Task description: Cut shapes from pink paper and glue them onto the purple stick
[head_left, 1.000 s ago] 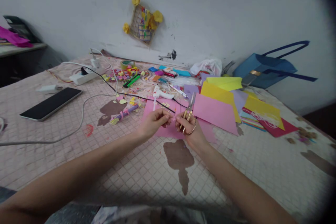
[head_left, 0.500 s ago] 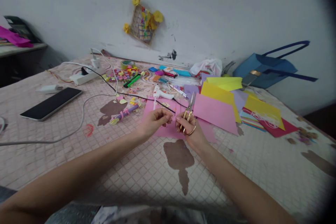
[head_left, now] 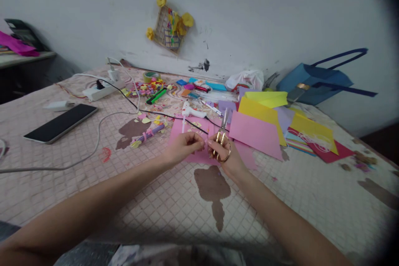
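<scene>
Gold-handled scissors (head_left: 223,125) are held in the right hand (head_left: 233,162), blades aimed toward the far edge of the table (head_left: 162,216), while the left hand's (head_left: 183,149) fingertips are pinched beside it over pink paper (head_left: 198,158), their grip's contents too small to tell.

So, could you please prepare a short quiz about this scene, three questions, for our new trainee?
1. Which one has the scissors?
A) the left hand
B) the right hand
C) neither hand

2. True or false: in this view, the phone lies to the left of the glue gun.

3. Fill in the colour: the bag at the far right of the table is ____.

Key: 1. B; 2. true; 3. blue
</scene>
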Motion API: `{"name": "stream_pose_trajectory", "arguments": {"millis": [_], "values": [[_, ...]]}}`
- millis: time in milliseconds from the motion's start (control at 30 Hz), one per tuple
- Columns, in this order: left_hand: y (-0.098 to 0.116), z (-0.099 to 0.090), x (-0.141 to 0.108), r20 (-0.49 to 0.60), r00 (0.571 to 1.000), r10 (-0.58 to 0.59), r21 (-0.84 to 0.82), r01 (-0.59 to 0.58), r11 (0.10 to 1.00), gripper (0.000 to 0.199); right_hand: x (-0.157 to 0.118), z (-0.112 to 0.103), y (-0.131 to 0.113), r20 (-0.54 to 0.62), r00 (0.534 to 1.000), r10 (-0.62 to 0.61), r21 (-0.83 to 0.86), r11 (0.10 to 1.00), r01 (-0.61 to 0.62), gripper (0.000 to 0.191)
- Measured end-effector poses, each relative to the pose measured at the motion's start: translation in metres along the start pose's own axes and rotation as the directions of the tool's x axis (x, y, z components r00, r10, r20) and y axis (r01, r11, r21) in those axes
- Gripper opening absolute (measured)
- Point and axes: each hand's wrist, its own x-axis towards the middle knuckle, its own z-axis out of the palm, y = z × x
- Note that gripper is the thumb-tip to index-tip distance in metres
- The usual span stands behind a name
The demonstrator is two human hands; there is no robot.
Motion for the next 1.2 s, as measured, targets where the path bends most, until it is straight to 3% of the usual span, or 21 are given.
{"name": "stream_pose_trajectory", "arguments": {"millis": [600,800,967,1067,1200], "values": [[-0.004,-0.001,0.002,-0.002,1.000,0.000,-0.001,0.000,1.000,0.017,-0.001,0.000,-0.001,0.000,1.000,0.003,-0.028,1.000,-0.003,0.014],[-0.004,-0.004,0.002,-0.133,0.990,0.045,0.036,-0.040,0.999,0.016,0.002,-0.007,-0.002,0.016,0.998,0.058,-0.196,0.979,-0.054,0.015],[-0.003,-0.005,0.002,-0.121,0.990,0.074,0.058,-0.067,0.996,0.016,0.006,-0.010,0.000,0.028,0.993,0.110,-0.289,0.952,-0.098,0.012],[-0.003,-0.004,0.002,-0.110,0.989,0.096,0.078,-0.088,0.993,0.017,0.004,-0.009,-0.002,0.019,0.998,0.061,-0.226,0.973,-0.055,0.012],[-0.003,-0.003,0.001,-0.120,0.982,0.143,0.090,-0.133,0.987,0.019,0.000,-0.005,-0.005,0.101,0.992,0.078,0.012,0.997,-0.079,0.015]]}}
